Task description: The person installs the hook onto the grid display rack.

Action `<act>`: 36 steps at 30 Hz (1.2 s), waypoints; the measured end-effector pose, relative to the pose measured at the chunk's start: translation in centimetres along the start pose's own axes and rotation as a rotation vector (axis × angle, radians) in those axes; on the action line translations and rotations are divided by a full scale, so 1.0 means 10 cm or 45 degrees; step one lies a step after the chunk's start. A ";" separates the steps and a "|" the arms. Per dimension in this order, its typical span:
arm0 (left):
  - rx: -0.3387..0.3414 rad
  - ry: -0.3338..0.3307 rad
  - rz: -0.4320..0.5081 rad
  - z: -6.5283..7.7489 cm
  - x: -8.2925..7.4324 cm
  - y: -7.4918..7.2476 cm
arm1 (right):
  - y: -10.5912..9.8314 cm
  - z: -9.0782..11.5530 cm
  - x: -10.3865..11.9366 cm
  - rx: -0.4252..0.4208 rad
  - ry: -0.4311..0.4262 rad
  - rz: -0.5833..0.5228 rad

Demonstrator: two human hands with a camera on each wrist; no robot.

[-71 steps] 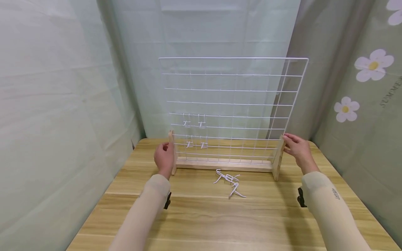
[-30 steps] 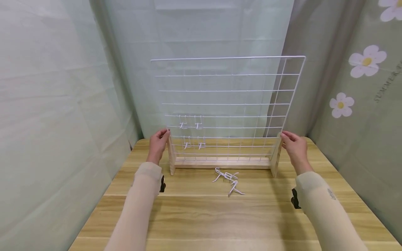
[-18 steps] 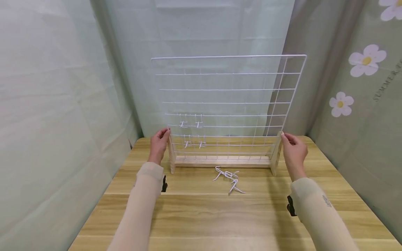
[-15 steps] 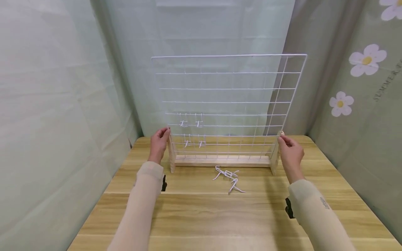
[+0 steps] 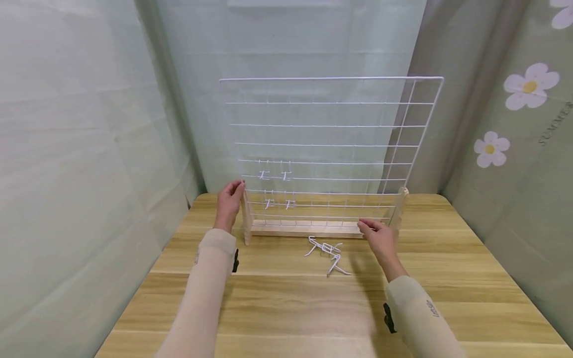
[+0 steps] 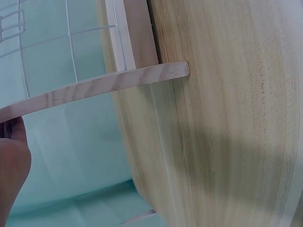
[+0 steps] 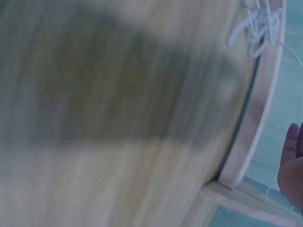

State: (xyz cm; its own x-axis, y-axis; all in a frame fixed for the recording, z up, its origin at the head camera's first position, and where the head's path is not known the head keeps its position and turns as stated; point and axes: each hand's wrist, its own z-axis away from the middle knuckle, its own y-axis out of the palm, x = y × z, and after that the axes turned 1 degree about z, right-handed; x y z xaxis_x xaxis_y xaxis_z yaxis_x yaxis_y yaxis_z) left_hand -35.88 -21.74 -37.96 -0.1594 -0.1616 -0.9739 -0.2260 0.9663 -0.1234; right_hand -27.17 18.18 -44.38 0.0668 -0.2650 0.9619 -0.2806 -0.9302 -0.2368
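Note:
A white wire grid rack point(image 5: 332, 163) stands upright in a wooden base with a slanted side piece at each end. My left hand point(image 5: 229, 203) pinches the top of the left wooden side piece point(image 5: 247, 223); in the left wrist view that side piece point(image 6: 109, 84) partly hides the fingers. My right hand point(image 5: 379, 241) is in front of the base's right part, fingers loosely bent and nothing visible in them. White wire hooks point(image 5: 329, 252) lie tangled on the table just left of it. Several similar hooks point(image 5: 285, 175) hang in two rows on the grid's lower left.
The right wooden side piece point(image 5: 398, 211) stands behind my right hand. Pale green cloth point(image 5: 89, 149) encloses the wood-grain table point(image 5: 277, 303) at the back and sides, with printed flowers point(image 5: 491, 149) on the right.
My left hand has risen to the left side piece's top and stays there. My right hand has left the right side piece, moving inward and down toward the loose hooks. The view has shifted slightly.

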 end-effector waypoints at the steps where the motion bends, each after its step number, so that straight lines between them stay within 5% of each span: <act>1: 0.000 -0.004 0.003 0.00 0.00 0.00 | 0.04 0.01 -0.03 0.015 0.004 0.010; 19: -0.021 -0.018 0.045 0.01 0.01 -0.02 | 0.33 0.15 -0.18 0.244 0.069 0.055; 28: -0.033 -0.008 0.071 0.00 0.01 0.00 | 0.41 0.16 -0.29 0.260 0.027 0.178; 36: -0.011 -0.017 0.057 0.01 0.02 0.01 | 0.47 0.20 -0.38 0.316 0.095 0.098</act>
State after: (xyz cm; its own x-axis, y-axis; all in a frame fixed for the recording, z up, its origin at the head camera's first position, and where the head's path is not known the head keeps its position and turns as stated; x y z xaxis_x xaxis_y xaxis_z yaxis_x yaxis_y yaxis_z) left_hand -35.87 -21.66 -38.14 -0.1570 -0.1153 -0.9808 -0.2272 0.9707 -0.0777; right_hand -26.81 14.33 -49.45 -0.0187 -0.3266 0.9450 -0.0385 -0.9442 -0.3271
